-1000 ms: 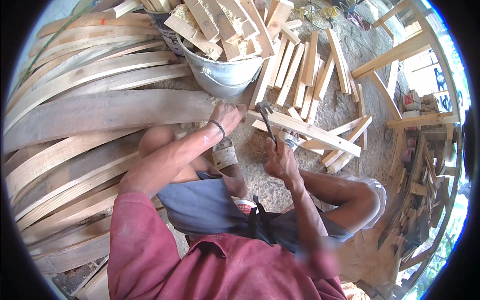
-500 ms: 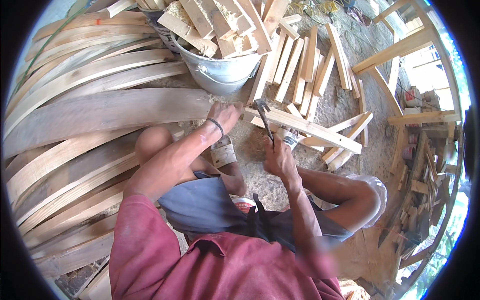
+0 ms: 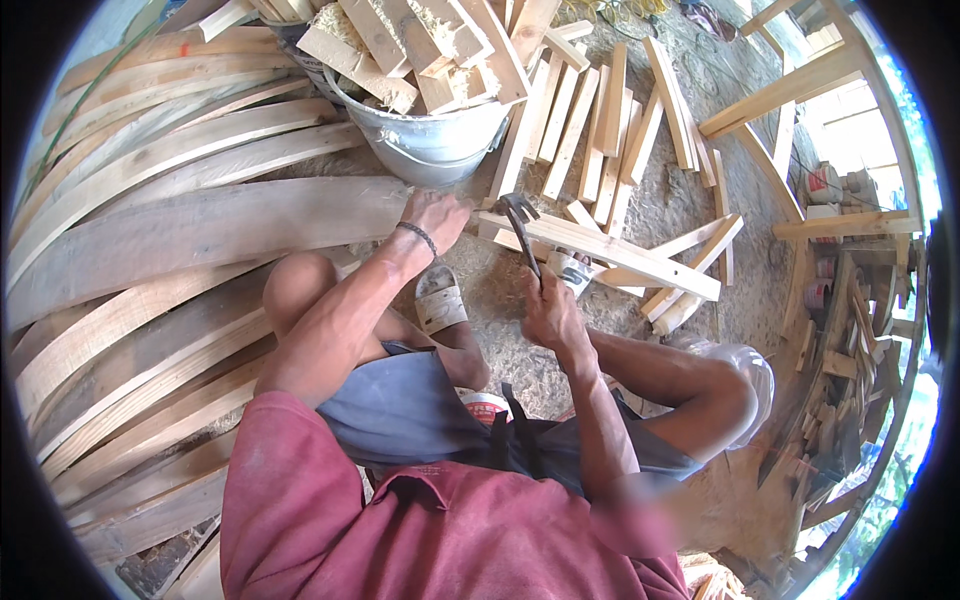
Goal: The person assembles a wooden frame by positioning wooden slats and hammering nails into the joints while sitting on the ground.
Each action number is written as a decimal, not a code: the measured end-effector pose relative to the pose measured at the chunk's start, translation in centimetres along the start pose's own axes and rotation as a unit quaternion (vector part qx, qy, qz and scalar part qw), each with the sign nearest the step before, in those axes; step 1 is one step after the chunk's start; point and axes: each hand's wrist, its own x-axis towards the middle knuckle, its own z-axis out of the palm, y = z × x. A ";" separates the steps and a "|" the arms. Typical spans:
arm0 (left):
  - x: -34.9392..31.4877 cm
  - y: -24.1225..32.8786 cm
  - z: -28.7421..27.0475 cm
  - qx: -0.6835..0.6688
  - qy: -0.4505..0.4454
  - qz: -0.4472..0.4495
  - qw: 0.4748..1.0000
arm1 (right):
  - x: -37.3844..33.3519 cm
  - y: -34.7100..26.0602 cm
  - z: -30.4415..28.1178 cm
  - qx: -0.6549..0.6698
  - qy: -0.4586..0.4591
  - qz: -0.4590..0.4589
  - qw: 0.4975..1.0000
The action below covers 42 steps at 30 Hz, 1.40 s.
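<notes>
My right hand (image 3: 553, 312) is wrapped round the handle of a dark claw hammer (image 3: 522, 232). The hammer's head is over a pale squared length of wood (image 3: 620, 252), near that piece's left end. My left hand (image 3: 437, 217) is closed just left of this end, its fingers pressed together; what they pinch, if anything, is too small or hidden to make out. The length of wood slants down to the right, across other pieces and past my sandalled right foot (image 3: 570, 270).
Long curved planks (image 3: 230, 215) lie stacked at the left. Beyond my hands stands a bucket (image 3: 430, 145) heaped with wood blocks and shavings. Several cut sticks (image 3: 580, 130) lie on the floor at its right. A timber frame (image 3: 790, 85) stands at the far right, with scrap wood (image 3: 840, 390) nearer.
My left hand has shifted slightly left and away from me. The hammer has tilted a little further left in my right hand. The whole view has moved slightly.
</notes>
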 end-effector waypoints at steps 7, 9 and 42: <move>0.7 0.3 -2.6 -0.071 -0.130 -0.034 0.988 | -0.2 0.6 0.4 0.010 0.011 -0.020 1.000; 0.6 0.0 -2.8 -0.092 -0.133 -0.039 0.986 | -0.2 0.5 0.6 0.008 0.029 -0.021 0.999; 1.7 -0.8 -1.4 -0.141 -0.118 -0.036 0.982 | 0.0 0.0 0.1 0.056 0.007 -0.004 0.998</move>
